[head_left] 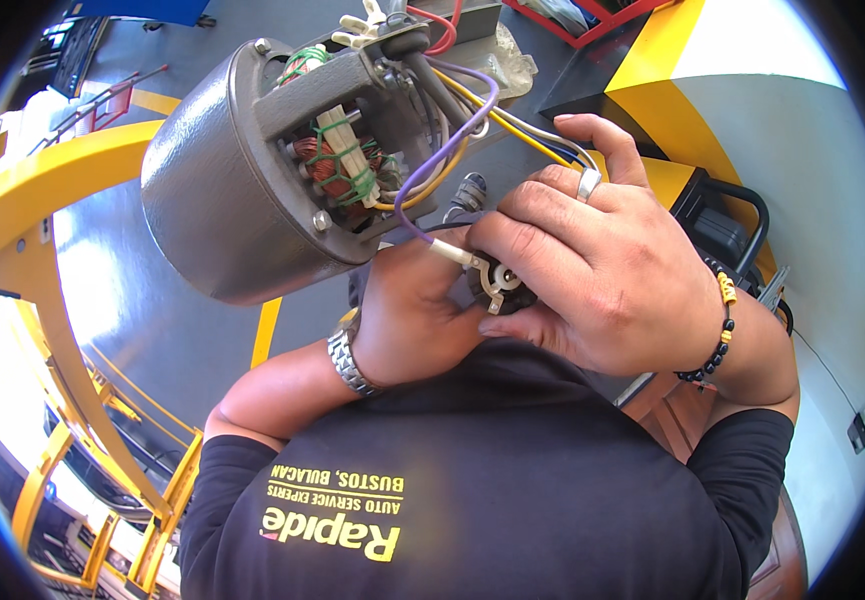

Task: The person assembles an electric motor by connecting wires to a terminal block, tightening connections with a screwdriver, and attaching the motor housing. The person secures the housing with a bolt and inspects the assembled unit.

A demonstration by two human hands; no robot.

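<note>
Close to my chest, my left hand (414,310) is closed around a small round black part (514,298) with a white centre and metal tabs. My right hand (592,250) grips the same part from the other side, thumb and bent fingers pressed to its rim. A white-sleeved terminal (452,252) on the end of a purple wire (422,190) meets a metal tab on the part. Just beyond my hands is a grey electric motor (242,190), its open side baring copper windings (327,165). Yellow and other wires (512,133) run from the motor behind my right fingers.
A yellow metal frame (62,190) curves along the left side. On the right are a yellow-and-white wall (752,130) and a black case with a handle (717,220). A red rack (592,25) stands at the far side of the grey floor (122,290).
</note>
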